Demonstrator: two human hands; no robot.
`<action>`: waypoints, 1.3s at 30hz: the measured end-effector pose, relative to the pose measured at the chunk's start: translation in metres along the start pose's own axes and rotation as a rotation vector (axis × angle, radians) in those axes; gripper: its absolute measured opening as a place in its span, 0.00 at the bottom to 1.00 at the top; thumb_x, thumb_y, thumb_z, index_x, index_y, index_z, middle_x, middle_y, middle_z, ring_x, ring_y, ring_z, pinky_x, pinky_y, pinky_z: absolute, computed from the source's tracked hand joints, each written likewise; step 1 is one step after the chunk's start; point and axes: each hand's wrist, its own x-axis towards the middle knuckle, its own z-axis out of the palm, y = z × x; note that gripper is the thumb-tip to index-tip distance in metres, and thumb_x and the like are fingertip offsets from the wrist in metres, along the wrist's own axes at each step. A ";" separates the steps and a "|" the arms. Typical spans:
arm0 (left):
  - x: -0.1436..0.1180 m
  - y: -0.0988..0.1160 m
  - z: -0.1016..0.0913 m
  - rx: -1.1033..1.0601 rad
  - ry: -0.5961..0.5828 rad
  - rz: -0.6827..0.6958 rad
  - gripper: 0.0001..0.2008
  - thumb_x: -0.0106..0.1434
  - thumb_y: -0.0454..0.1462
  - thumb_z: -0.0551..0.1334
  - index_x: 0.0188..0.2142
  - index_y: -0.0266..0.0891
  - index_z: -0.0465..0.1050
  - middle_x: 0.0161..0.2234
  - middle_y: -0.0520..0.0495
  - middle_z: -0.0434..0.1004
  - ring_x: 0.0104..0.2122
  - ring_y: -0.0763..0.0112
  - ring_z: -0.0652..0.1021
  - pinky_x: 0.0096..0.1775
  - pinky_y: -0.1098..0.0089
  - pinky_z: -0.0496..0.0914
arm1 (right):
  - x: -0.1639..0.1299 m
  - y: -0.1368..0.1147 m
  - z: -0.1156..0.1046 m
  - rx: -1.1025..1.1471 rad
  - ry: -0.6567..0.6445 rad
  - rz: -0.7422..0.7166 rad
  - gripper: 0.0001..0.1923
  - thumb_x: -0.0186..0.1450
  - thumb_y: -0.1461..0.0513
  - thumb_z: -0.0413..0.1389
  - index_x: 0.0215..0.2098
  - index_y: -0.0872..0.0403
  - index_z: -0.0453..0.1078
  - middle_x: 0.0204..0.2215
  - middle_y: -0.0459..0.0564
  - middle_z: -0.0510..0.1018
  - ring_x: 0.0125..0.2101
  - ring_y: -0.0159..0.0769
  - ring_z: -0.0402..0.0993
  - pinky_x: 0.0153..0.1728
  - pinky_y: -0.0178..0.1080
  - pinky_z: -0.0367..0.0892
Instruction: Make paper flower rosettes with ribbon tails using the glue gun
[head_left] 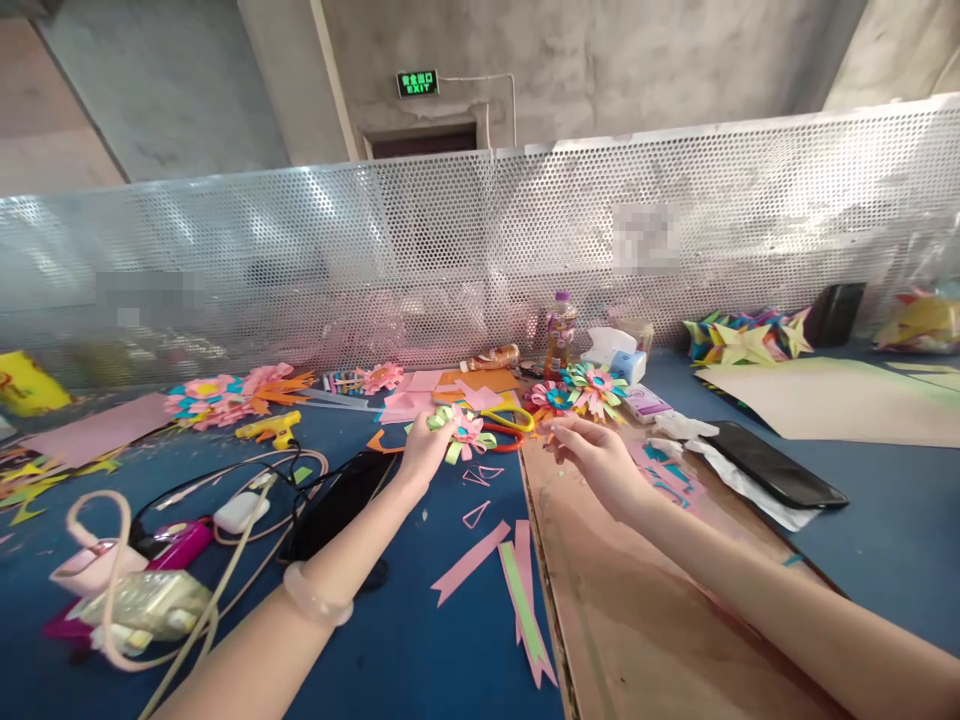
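My left hand (426, 448), with a pale bracelet on its wrist, is closed on a paper flower (466, 428) of pink and light green loops. To its right my right hand (589, 448) hovers over the brown board (600, 600), thumb and fingers pinched together. Whatever lies between those fingertips is too small to make out. Scissors with yellow (517, 412) and red handles lie just behind, between the two hands. Nearer to me, pink paper strips (471, 563) and a light green strip (523, 595) with notched ends rest on the blue tabletop (420, 640).
Finished paper flowers (592, 388) stand behind my right hand, beside a drink bottle (561, 335). Cables and a white charger (241, 508) crowd the left, near a yellow glue gun (270, 428). A black phone (776, 465) lies at right. A perforated metal screen (450, 250) closes the back.
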 end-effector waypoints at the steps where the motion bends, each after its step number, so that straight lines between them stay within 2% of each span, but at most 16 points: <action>1: 0.000 0.001 -0.002 0.042 0.052 0.026 0.15 0.48 0.38 0.64 0.36 0.36 0.71 0.35 0.41 0.76 0.38 0.55 0.76 0.37 0.62 0.69 | -0.003 -0.002 0.002 -0.011 -0.009 -0.001 0.16 0.61 0.52 0.55 0.37 0.55 0.75 0.32 0.50 0.75 0.29 0.32 0.66 0.31 0.36 0.62; 3: -0.003 0.008 -0.004 0.115 0.161 0.114 0.20 0.45 0.35 0.66 0.40 0.37 0.70 0.45 0.39 0.72 0.50 0.50 0.69 0.48 0.56 0.64 | -0.009 -0.006 0.007 -0.053 -0.022 -0.013 0.16 0.61 0.51 0.54 0.38 0.53 0.76 0.31 0.49 0.75 0.29 0.33 0.65 0.32 0.37 0.62; 5: -0.013 0.021 -0.005 0.194 0.186 0.307 0.19 0.48 0.34 0.65 0.41 0.40 0.70 0.50 0.41 0.69 0.55 0.53 0.64 0.53 0.55 0.57 | -0.016 -0.009 0.010 -0.109 -0.042 -0.034 0.16 0.62 0.51 0.54 0.38 0.51 0.76 0.32 0.48 0.74 0.30 0.33 0.64 0.33 0.37 0.61; 7: -0.028 0.036 -0.004 0.309 0.042 0.639 0.09 0.56 0.34 0.61 0.39 0.41 0.71 0.43 0.44 0.73 0.48 0.60 0.71 0.51 0.58 0.61 | -0.021 -0.010 0.013 -0.142 -0.084 -0.049 0.15 0.62 0.50 0.53 0.36 0.50 0.76 0.30 0.46 0.72 0.30 0.33 0.64 0.34 0.37 0.61; 8: -0.037 0.044 -0.002 0.332 -0.049 0.758 0.08 0.59 0.34 0.59 0.39 0.42 0.71 0.40 0.47 0.75 0.43 0.65 0.73 0.47 0.61 0.64 | -0.024 -0.011 0.015 -0.147 -0.104 -0.053 0.15 0.62 0.50 0.53 0.34 0.50 0.76 0.28 0.46 0.70 0.31 0.34 0.65 0.34 0.36 0.60; 10: -0.054 0.057 0.001 0.335 -0.141 0.952 0.07 0.60 0.32 0.59 0.38 0.43 0.71 0.35 0.51 0.77 0.37 0.70 0.75 0.42 0.66 0.67 | -0.028 -0.012 0.016 -0.143 -0.127 -0.061 0.16 0.63 0.50 0.52 0.27 0.51 0.74 0.24 0.44 0.67 0.32 0.34 0.65 0.35 0.36 0.59; 12: -0.065 0.064 0.004 0.329 -0.185 1.078 0.08 0.59 0.31 0.60 0.38 0.43 0.70 0.35 0.52 0.78 0.34 0.72 0.76 0.42 0.66 0.66 | -0.030 -0.014 0.017 -0.141 -0.129 -0.071 0.18 0.63 0.51 0.52 0.22 0.52 0.70 0.22 0.43 0.66 0.30 0.33 0.64 0.34 0.35 0.58; 14: -0.071 0.066 0.006 0.345 -0.185 1.121 0.09 0.58 0.30 0.60 0.38 0.43 0.70 0.34 0.53 0.79 0.34 0.73 0.77 0.44 0.64 0.65 | -0.031 -0.016 0.018 -0.140 -0.128 -0.072 0.19 0.64 0.51 0.52 0.21 0.52 0.68 0.22 0.43 0.65 0.28 0.31 0.62 0.33 0.35 0.57; 17: -0.072 0.062 0.007 0.397 -0.168 1.117 0.08 0.59 0.30 0.60 0.37 0.43 0.71 0.33 0.55 0.79 0.32 0.74 0.77 0.45 0.62 0.63 | -0.032 -0.018 0.018 -0.134 -0.136 -0.053 0.19 0.64 0.51 0.51 0.21 0.53 0.67 0.22 0.43 0.64 0.28 0.31 0.61 0.32 0.35 0.56; 27: -0.070 0.056 0.009 0.448 -0.182 1.144 0.07 0.61 0.30 0.59 0.36 0.43 0.71 0.32 0.55 0.80 0.32 0.75 0.78 0.45 0.64 0.63 | -0.032 -0.016 0.020 -0.100 -0.125 0.007 0.20 0.63 0.50 0.52 0.19 0.54 0.61 0.21 0.43 0.63 0.27 0.31 0.60 0.33 0.35 0.56; 34: -0.068 0.054 0.007 0.517 -0.173 1.170 0.07 0.61 0.29 0.58 0.37 0.43 0.70 0.31 0.56 0.79 0.32 0.75 0.77 0.46 0.64 0.62 | -0.032 -0.007 0.021 -0.001 -0.107 0.088 0.18 0.62 0.51 0.53 0.21 0.54 0.68 0.21 0.44 0.67 0.27 0.32 0.62 0.33 0.36 0.57; 39: -0.070 0.052 0.005 0.614 -0.141 1.241 0.08 0.61 0.28 0.58 0.37 0.42 0.69 0.31 0.56 0.78 0.32 0.74 0.77 0.47 0.63 0.61 | -0.032 -0.004 0.023 0.070 -0.120 0.115 0.19 0.62 0.51 0.54 0.19 0.54 0.67 0.20 0.44 0.68 0.26 0.31 0.62 0.33 0.35 0.58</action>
